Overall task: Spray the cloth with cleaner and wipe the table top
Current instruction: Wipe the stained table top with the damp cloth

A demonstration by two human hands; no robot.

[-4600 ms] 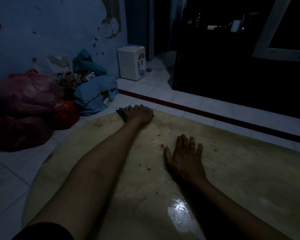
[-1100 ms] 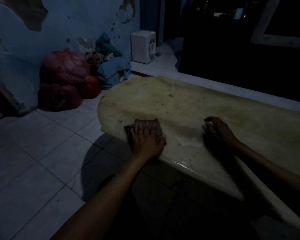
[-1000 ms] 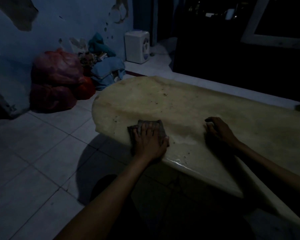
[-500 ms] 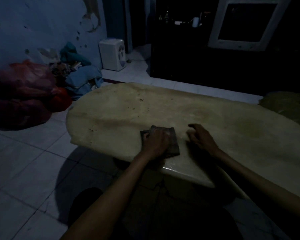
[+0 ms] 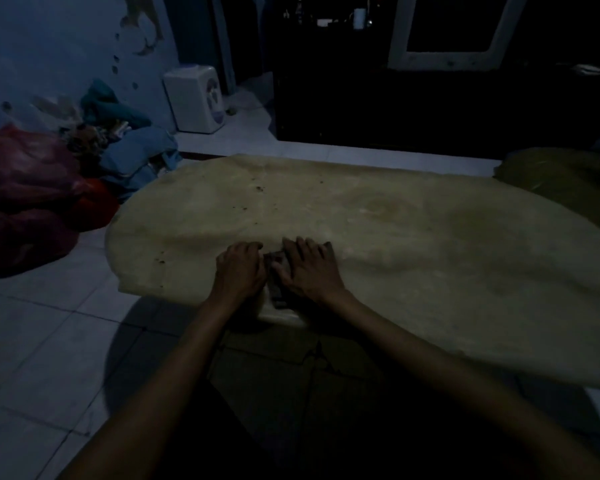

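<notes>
The room is dim. A pale oval table top (image 5: 413, 244) fills the middle of the view, with dark specks (image 5: 257, 189) toward its far left. A small dark cloth (image 5: 277, 284) lies at the near edge of the table. My left hand (image 5: 240, 271) rests on the cloth's left side with its fingers curled. My right hand (image 5: 309, 271) lies over the cloth's right side, fingers spread and pressing down. Most of the cloth is hidden under the two hands. No cleaner bottle is in view.
Red plastic bags (image 5: 25, 188) and a heap of blue clothes (image 5: 136, 150) sit on the tiled floor at the left. A white water dispenser (image 5: 196, 98) stands by the wall. A dark cabinet (image 5: 395, 98) runs behind the table. An olive bag (image 5: 568, 181) lies at the right.
My left hand has dragged the cloth from the far end back to the near edge. My right hand has slid left from the bare table onto the cloth.
</notes>
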